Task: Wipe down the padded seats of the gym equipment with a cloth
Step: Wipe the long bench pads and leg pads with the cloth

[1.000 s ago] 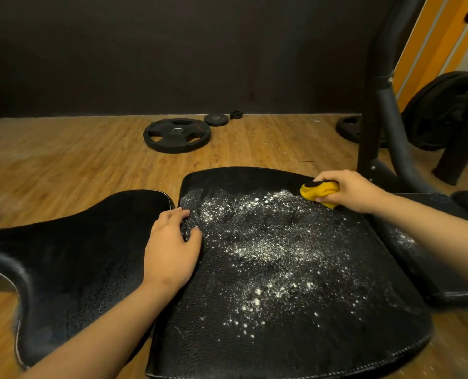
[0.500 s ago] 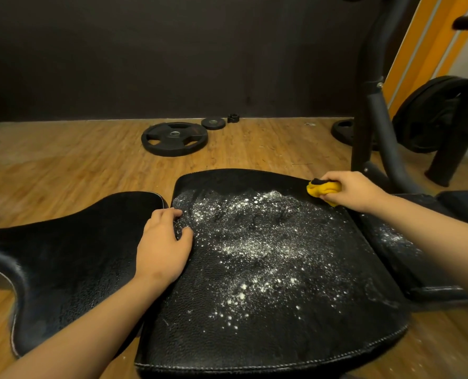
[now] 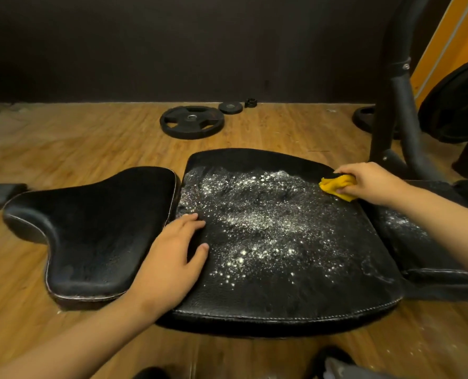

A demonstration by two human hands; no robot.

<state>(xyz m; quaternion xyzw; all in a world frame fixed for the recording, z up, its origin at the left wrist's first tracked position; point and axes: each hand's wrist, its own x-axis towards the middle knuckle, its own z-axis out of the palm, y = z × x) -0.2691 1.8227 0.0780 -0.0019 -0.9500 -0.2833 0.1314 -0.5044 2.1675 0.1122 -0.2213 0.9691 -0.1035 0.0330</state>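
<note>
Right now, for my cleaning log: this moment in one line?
left hand: flat on seat pad | right hand: grips yellow cloth at pad's far-right corner | white powder: across pad

Weight plates (image 3: 191, 122) (black) on wooden floor (image 3: 63, 143)

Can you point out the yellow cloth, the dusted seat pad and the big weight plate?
yellow cloth (image 3: 336, 187): head view, its bunched folds.
dusted seat pad (image 3: 282, 288): head view, bare leather near front edge.
big weight plate (image 3: 191, 121): head view, beside its hub.
</note>
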